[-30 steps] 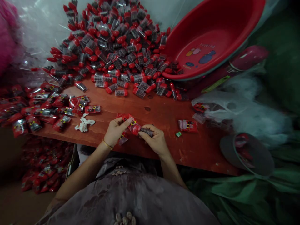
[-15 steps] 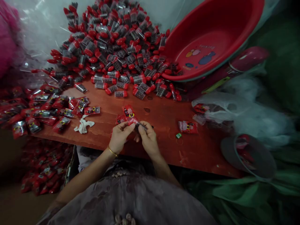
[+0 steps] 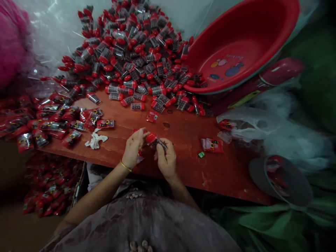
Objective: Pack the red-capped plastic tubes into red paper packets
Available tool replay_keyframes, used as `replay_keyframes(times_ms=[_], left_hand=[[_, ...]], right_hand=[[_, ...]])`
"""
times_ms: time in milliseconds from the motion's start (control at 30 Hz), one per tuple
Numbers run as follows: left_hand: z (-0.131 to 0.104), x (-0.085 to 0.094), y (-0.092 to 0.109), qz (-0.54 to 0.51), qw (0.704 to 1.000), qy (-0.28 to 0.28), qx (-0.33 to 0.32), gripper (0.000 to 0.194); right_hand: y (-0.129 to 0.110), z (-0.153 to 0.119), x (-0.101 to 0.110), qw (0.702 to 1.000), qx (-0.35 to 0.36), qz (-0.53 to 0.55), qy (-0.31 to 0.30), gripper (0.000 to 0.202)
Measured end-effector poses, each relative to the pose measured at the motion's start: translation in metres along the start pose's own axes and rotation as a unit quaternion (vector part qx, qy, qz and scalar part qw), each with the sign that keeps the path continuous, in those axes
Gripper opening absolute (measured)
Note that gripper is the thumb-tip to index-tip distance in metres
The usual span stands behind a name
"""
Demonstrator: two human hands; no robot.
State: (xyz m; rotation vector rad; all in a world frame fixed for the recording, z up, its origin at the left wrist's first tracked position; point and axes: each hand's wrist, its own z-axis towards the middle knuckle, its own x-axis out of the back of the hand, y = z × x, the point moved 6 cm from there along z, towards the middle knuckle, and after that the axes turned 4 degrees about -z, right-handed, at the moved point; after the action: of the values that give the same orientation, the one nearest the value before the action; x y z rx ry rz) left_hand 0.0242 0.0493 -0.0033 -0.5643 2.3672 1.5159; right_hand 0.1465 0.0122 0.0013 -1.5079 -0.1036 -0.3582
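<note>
My right hand (image 3: 167, 159) is closed around a clear tube with a red cap and dark contents (image 3: 159, 141); its red end points toward my left hand. Close beside that end, my left hand (image 3: 132, 148) has its fingers loosely bent and apart, with a gold bangle at the wrist; I see nothing gripped in it. Part of a red printed packet shows on the table under the left hand, mostly hidden. Just beyond both hands lies a small flat red packet (image 3: 152, 116). Further back rises a large heap of red-capped tubes (image 3: 136, 63).
Filled red packets (image 3: 55, 120) are piled at left, by a crumpled white scrap (image 3: 96, 140). A red basin (image 3: 236, 42) leans at back right. To the right are a red packet (image 3: 212, 145), a small green piece (image 3: 201, 154), clear plastic bags (image 3: 283, 126) and a grey container (image 3: 296, 182).
The red packet that was between my hands has left them, and a small red packet now lies beyond them. My hands have moved slightly apart; the tube in my right hand shows more fully.
</note>
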Motion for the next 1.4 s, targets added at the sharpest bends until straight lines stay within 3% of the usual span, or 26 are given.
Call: replay_keyframes(times_ms=[100, 167, 267, 367, 500, 600, 667, 733, 800, 867, 967, 1033, 1100, 1200, 1300, 1400], left_hand=[[0.013, 0.008, 0.024, 0.065, 0.994, 0.006, -0.084, 0.052], [0.022, 0.009, 0.042, 0.200, 0.967, 0.007, -0.155, 0.038], [0.044, -0.002, 0.059, 0.453, 0.864, 0.029, -0.217, 0.028], [0.079, -0.021, 0.064, 0.608, 0.761, 0.055, -0.219, 0.040], [0.123, -0.042, 0.050, 0.671, 0.722, 0.021, -0.168, 0.044], [0.136, -0.045, 0.043, 0.660, 0.733, 0.010, -0.166, 0.026], [0.136, -0.041, 0.043, 0.620, 0.767, 0.017, -0.165, 0.019], [0.130, -0.035, 0.044, 0.528, 0.834, 0.018, -0.156, 0.021], [0.116, -0.031, 0.045, 0.384, 0.911, 0.013, -0.150, 0.025], [0.098, -0.030, 0.045, 0.243, 0.956, 0.007, -0.164, 0.026], [0.067, -0.032, 0.044, 0.123, 0.971, -0.003, -0.204, 0.029], [0.051, -0.031, 0.039, 0.087, 0.976, -0.002, -0.202, 0.032], [0.040, -0.027, 0.034, 0.074, 0.982, 0.002, -0.172, 0.034], [0.027, -0.020, 0.027, 0.091, 0.990, -0.001, -0.105, 0.040], [0.017, -0.016, 0.020, 0.114, 0.992, -0.028, -0.053, 0.046], [0.011, -0.015, 0.012, 0.075, 0.996, -0.032, -0.039, 0.046]], right_hand=[[0.013, 0.004, 0.012, 0.997, -0.005, -0.075, 0.002, 0.025], [0.023, 0.012, 0.026, 0.987, -0.011, -0.162, 0.017, 0.026], [0.033, 0.030, 0.043, 0.959, -0.022, -0.281, 0.020, 0.028], [0.034, 0.051, 0.048, 0.931, -0.006, -0.365, 0.019, 0.027], [0.030, 0.070, 0.045, 0.895, 0.058, -0.440, 0.052, 0.024], [0.024, 0.071, 0.046, 0.890, 0.111, -0.433, 0.091, 0.025], [0.016, 0.067, 0.048, 0.904, 0.142, -0.389, 0.109, 0.024], [0.008, 0.064, 0.049, 0.931, 0.140, -0.319, 0.112, 0.025], [0.003, 0.063, 0.045, 0.967, 0.091, -0.216, 0.098, 0.029], [0.002, 0.063, 0.034, 0.993, 0.016, -0.094, 0.062, 0.035], [0.001, 0.062, 0.007, 0.997, -0.053, 0.052, -0.005, 0.040], [-0.001, 0.060, -0.002, 0.995, -0.052, 0.080, -0.008, 0.035], [-0.006, 0.056, 0.002, 0.998, -0.013, 0.040, 0.041, 0.029], [-0.020, 0.047, 0.015, 0.980, 0.111, -0.131, 0.106, 0.025], [-0.030, 0.038, 0.018, 0.912, 0.214, -0.327, 0.126, 0.025], [-0.036, 0.029, 0.013, 0.860, 0.278, -0.402, 0.147, 0.025]])
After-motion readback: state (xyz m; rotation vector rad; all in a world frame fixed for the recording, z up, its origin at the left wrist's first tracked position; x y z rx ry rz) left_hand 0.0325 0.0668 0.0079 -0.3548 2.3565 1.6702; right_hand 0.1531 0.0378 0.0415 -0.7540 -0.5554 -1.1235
